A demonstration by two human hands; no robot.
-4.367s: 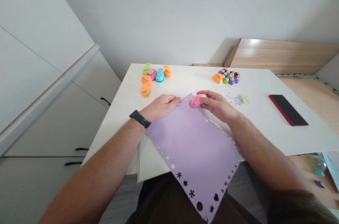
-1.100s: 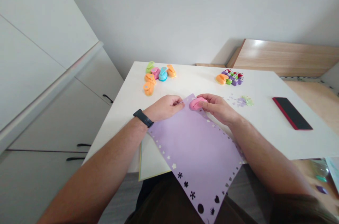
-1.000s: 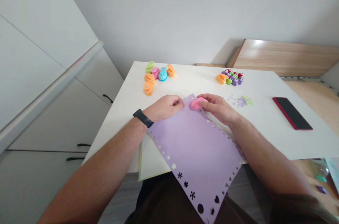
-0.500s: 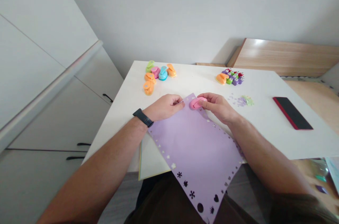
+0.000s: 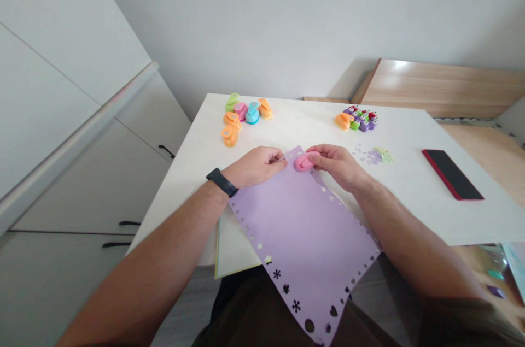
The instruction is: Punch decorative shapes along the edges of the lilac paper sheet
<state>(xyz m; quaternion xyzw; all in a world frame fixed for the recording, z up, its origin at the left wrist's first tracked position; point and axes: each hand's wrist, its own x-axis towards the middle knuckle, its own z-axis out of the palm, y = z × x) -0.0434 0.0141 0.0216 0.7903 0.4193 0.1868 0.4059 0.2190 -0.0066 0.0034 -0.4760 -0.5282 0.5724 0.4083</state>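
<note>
A lilac paper sheet point(image 5: 303, 221) with small shapes punched along its edges lies slanted over the near edge of the white table point(image 5: 410, 183). My left hand point(image 5: 256, 164), with a black band on the wrist, is closed and pinches the sheet's far edge. My right hand point(image 5: 338, 164) is closed on a pink craft punch point(image 5: 305, 160) that sits on the sheet's far corner, fingers on top of it.
Larger punches in orange, green, pink and blue point(image 5: 244, 115) cluster at the far left. Small colourful punches point(image 5: 357, 119) sit far centre, with paper cut-outs point(image 5: 375, 156) nearby. A dark phone with a red edge point(image 5: 452, 174) lies at right. A pale sheet point(image 5: 233, 248) lies under the lilac one.
The lilac sheet has slid slightly so the pink punch sits nearer its far corner. Both hands have stayed in place.
</note>
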